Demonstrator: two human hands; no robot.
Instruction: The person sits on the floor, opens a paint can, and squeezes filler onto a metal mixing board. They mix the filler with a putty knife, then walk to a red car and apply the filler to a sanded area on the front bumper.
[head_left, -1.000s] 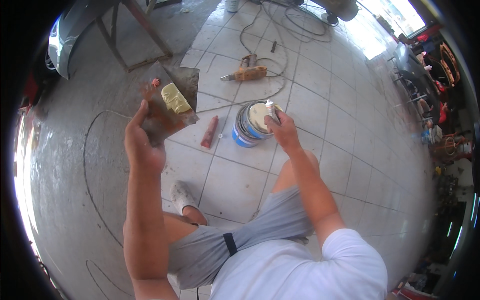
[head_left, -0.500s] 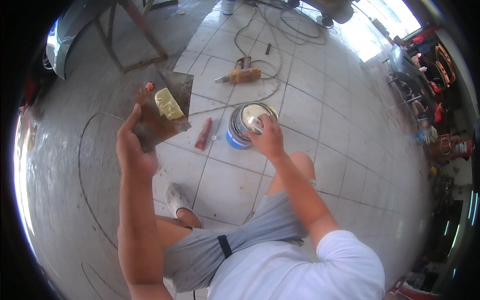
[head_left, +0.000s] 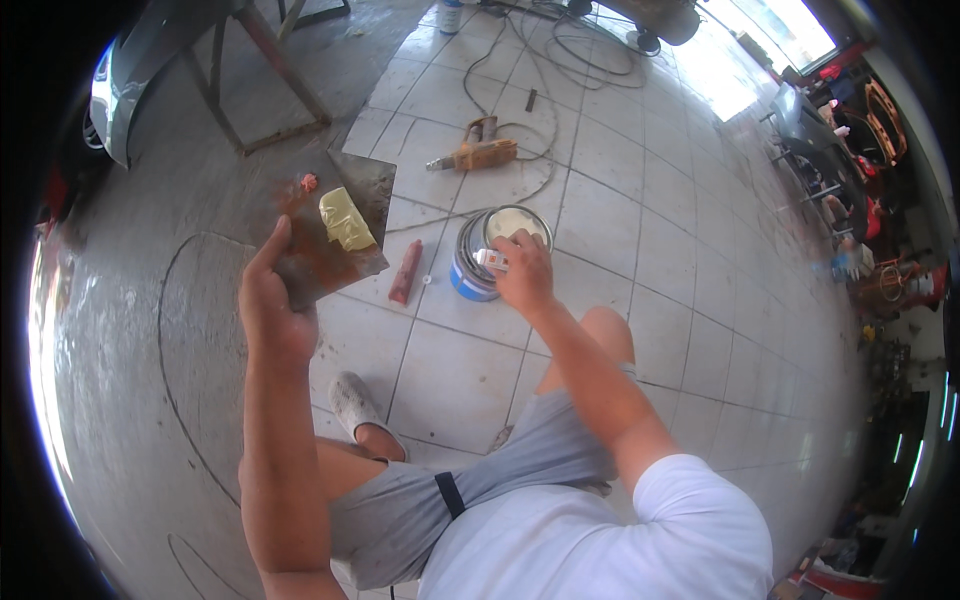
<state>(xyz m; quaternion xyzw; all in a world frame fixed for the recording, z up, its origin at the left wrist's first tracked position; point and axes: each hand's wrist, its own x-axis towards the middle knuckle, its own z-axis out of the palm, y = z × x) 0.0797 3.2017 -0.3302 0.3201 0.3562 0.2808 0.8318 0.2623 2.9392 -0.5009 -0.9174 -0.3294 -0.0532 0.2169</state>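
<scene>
Floor [head_left: 460, 370]: pale glossy tile meeting grey concrete [head_left: 120, 400]. Left hand's grip [head_left: 278, 310] clamps a flat, stained plate [head_left: 374, 180] bearing yellow paste [head_left: 346, 218]; right hand's grip [head_left: 525, 275], closed, holds a white tube [head_left: 490, 259] by a round blue can [head_left: 472, 284].

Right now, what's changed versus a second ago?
Right hand moved left over the can; its white container swung from pointing away to pointing left. Nothing taken up or let go. Unchanged: left hand holding board with yellow paste; red tube on tiles.

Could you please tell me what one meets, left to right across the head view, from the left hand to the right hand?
Left hand, mixing plate, red tube, small white disc, white tube, right hand.
</scene>
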